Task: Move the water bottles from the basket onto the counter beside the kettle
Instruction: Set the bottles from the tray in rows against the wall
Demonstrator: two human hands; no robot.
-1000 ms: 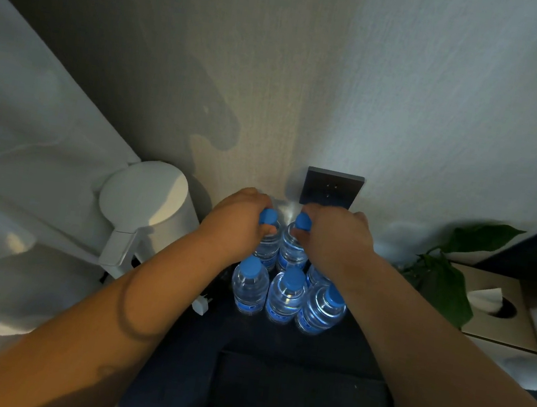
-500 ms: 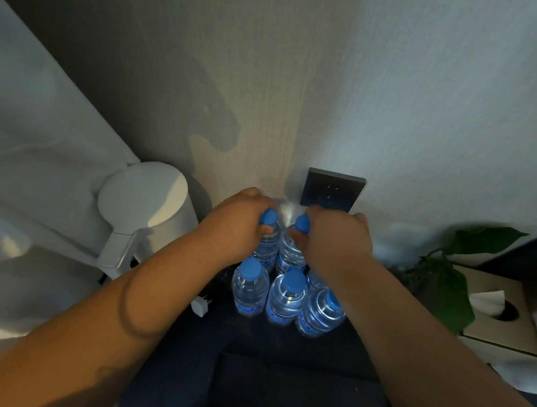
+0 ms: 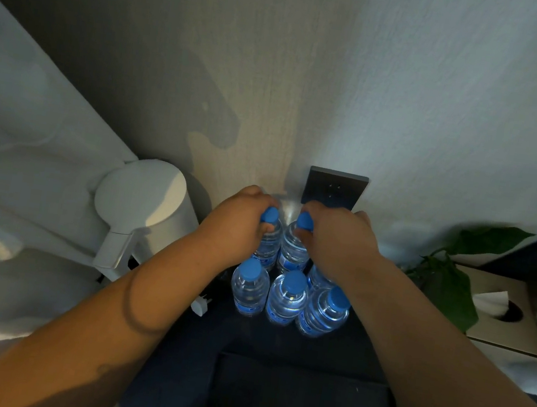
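Both bare arms stretch forward, hands close together. The left hand [image 3: 240, 225] curls its fingers round the top of the left bottle [image 3: 270, 242]. The right hand [image 3: 336, 238] grips the right bottle [image 3: 289, 252] the same way.

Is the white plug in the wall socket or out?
Out. The white plug lies on the dark counter beside the kettle, pins bare, apart from the wall socket.
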